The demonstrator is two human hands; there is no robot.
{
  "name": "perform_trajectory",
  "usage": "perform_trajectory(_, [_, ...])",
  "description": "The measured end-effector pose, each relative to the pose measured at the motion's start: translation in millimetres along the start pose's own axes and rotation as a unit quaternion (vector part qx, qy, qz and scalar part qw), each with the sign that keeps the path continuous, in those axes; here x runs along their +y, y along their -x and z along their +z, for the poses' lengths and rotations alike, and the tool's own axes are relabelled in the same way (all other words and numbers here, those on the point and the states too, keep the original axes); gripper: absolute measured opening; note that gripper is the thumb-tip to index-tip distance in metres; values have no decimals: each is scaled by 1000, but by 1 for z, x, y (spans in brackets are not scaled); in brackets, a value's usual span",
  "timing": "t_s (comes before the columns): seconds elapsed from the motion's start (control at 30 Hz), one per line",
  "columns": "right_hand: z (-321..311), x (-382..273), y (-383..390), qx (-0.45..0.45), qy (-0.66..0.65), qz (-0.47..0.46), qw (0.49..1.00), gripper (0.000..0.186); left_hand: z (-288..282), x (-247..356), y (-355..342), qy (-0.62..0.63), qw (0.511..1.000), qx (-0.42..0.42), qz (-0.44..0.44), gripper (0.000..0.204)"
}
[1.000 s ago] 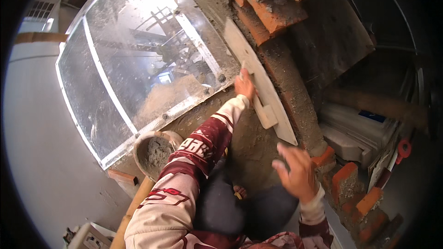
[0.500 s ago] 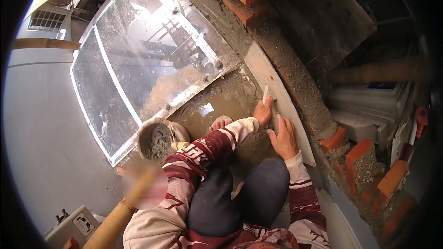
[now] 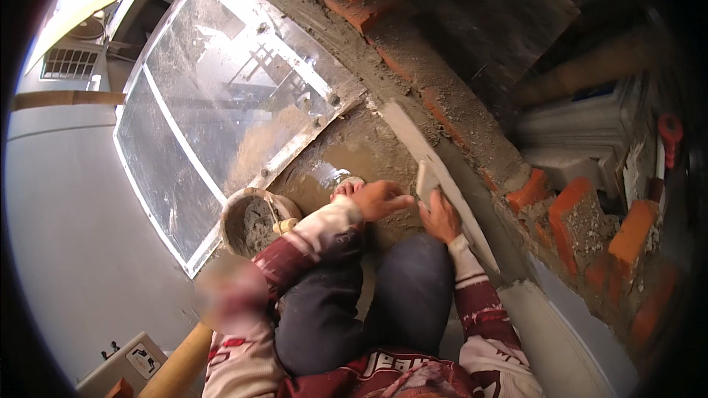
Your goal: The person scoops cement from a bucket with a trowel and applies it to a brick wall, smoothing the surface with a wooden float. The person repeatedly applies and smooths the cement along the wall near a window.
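Note:
A long pale plastering float point(image 3: 462, 203) lies along the mortar-covered side of the brick wall, tilted in the picture. My right hand point(image 3: 440, 219) is closed around its short upright handle point(image 3: 425, 181). Just left of it, my left hand point(image 3: 381, 200) is held over the wet mortar, fingers stretched toward the handle but apart from the float. It appears to hold nothing. Beneath it shows part of a bare foot point(image 3: 346, 189). Left of my left forearm stands a bucket point(image 3: 230, 227) of grey mortar, with a tool's yellowish handle point(image 3: 285, 226) at its rim.
A mortared brick wall point(image 3: 435, 96) runs down the right, with jagged orange bricks point(image 3: 571, 210) at its near end. A framed clear panel point(image 3: 214, 125) lies at the upper left. A bamboo pole point(image 3: 175, 365) slants at the lower left. A red-handled tool point(image 3: 670, 136) is at far right.
My left hand has come off the float and drawn back left. My right hand has moved from the board's edge up to the handle. The float has shifted slightly down in view.

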State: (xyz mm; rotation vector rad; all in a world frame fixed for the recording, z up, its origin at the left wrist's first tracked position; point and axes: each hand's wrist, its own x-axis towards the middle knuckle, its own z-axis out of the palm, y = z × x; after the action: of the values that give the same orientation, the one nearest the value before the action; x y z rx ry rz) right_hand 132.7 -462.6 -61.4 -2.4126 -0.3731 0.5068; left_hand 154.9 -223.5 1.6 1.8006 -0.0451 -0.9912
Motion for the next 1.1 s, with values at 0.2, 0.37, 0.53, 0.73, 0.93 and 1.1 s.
perform_trajectory(0.2, [5, -23, -70, -26, 35, 4, 999, 35, -52, 56, 152, 134, 980, 146, 37, 40])
perform_trajectory(0.37, [-9, -18, -83, -3, 3, 47, 999, 32, -35, 90, 250, 177, 937, 301, 11, 38])
perform_trajectory(0.53, [-14, -17, -74, 11, 7, 64, 998, 30, 8, 98, 315, 163, 885, 436, -22, 44])
perform_trajectory(0.73, [-51, -5, -36, 61, 70, 31, 995, 31, 74, 109, 341, 127, 792, 597, -18, 68])
perform_trajectory(0.93, [-53, -16, -38, 26, 39, 43, 998, 32, 91, 96, 316, 34, 687, 726, 28, 73])
perform_trajectory(1.1, [-18, -39, -101, -11, 40, 19, 999, 32, 89, 106, 310, 32, 711, 700, 51, 69])
